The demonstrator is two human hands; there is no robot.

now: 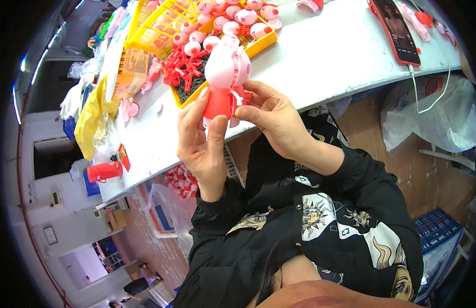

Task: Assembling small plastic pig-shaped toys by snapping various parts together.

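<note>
In front of me, above the table's near edge, is a plastic pig figure (pixel 219 104) with a pink head and red body. My left hand (pixel 203 154) closes round its left side and lower body. My right hand (pixel 279 120) pinches at its right side, where a small pale limb-like part (pixel 237 97) shows between the fingers and the body. Whether that part is attached cannot be made out. Just behind the figure, a yellow tray (pixel 271 40) holds many pink heads, red small parts (pixel 184 68) and dark bits.
A yellow basket (pixel 145 38) of pink parts leans by the tray. On the white table (pixel 320 64) lie a charging phone (pixel 397 33) at right and a red bottle (pixel 104 172) at left. A plastic bag (pixel 433 110) and blue crates (pixel 437 231) stand below right.
</note>
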